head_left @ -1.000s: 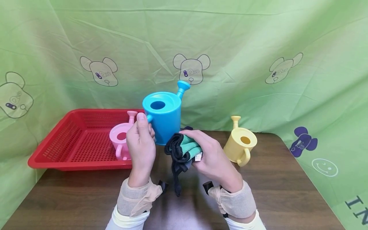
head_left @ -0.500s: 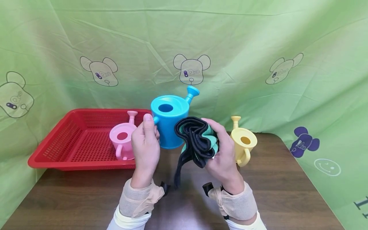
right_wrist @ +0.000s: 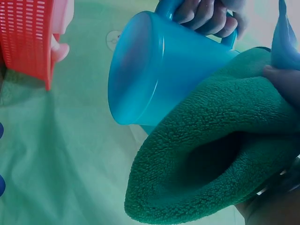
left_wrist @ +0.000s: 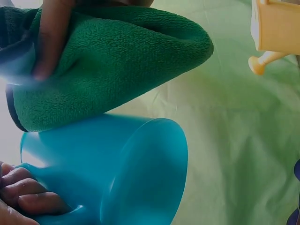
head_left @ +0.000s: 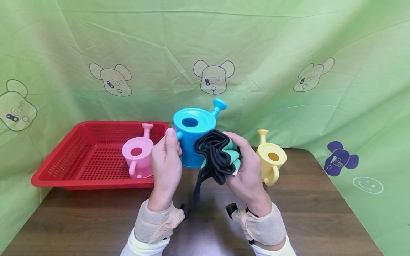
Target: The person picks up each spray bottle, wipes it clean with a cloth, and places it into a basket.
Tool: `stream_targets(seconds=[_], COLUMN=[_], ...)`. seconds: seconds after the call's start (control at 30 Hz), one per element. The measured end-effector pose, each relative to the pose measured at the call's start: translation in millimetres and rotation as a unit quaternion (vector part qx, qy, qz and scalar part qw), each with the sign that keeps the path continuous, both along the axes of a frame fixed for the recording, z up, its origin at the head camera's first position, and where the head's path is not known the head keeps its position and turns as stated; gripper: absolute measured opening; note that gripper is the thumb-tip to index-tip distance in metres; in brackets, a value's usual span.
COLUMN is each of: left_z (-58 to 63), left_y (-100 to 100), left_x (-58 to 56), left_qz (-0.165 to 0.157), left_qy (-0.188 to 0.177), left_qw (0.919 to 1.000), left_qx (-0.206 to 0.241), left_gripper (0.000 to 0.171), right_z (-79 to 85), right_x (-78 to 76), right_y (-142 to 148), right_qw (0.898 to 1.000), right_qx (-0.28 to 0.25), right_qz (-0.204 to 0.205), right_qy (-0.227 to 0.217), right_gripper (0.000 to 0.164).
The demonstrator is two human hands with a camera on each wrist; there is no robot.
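My left hand (head_left: 166, 160) grips the handle of a blue watering can (head_left: 189, 149), its thumb on top of the handle. The can is held up over the table, upright, with its spout toward the back right. In the left wrist view the can's smooth underside (left_wrist: 150, 173) shows. My right hand (head_left: 245, 163) holds a bunched cleaning cloth (head_left: 217, 156), green and fluffy with a dark side and dark edging. One dark end dangles below. In the right wrist view the folded cloth (right_wrist: 201, 140) lies against the can's side (right_wrist: 187, 65).
A red plastic basket (head_left: 96, 183) stands at the left with a pink watering can (head_left: 137, 156) in its right end. On the right of the wooden table (head_left: 304, 213) stands a yellow watering can (head_left: 270, 158). A green printed curtain (head_left: 160, 53) hangs behind.
The blue watering can has moved right and slightly down with my left hand. My right hand has turned and raised the cloth, whose dark folds now face the head camera, in front of the can.
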State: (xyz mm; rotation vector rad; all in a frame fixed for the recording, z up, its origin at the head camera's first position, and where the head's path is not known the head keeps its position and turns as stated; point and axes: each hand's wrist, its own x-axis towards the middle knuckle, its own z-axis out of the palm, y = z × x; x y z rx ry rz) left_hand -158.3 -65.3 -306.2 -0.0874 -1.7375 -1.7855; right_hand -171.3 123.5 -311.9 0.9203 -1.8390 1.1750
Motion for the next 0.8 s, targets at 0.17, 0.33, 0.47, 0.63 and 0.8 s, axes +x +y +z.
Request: stream_targets(seconds=[0.17,0.33,0.47,0.63,0.8], left_z=[0.0,-0.1,0.4,1.1,1.3], left_y=[-0.8,-1.4,-1.9,-3.0,-3.4], left_x=[-0.1,-0.3,-1.0,-1.0,-0.7], left_qz=[0.005,0.008,0.01,0.011,0.008], left_qy=[0.004,0.004,0.005,0.001,0.0], left_qw=[1.0,0.9999,0.9999,0.9997,0.9995], left_qx=[0.004,0.007,0.013,0.021,0.032], left_gripper=[0.047,0.047,0.048,0.049,0.05], right_z=[0.6,2.0,2.3,2.1,0.9], right_x=[0.9,1.8,2.2,1.8,0.7], right_y=[-1.0,-1.4,-1.3,-1.5,-1.9], right_qw=[1.0,0.999,0.999,0.998,0.998], right_qx=[0.015,0.023,0.035,0.047,0.054], right_qz=[-0.004,-0.002,-0.001,-0.001,0.003], right_qy=[-0.014,-0.035,-0.039,-0.035,-0.032], right_gripper=[0.057,0.057,0.059,0.06,0.06])
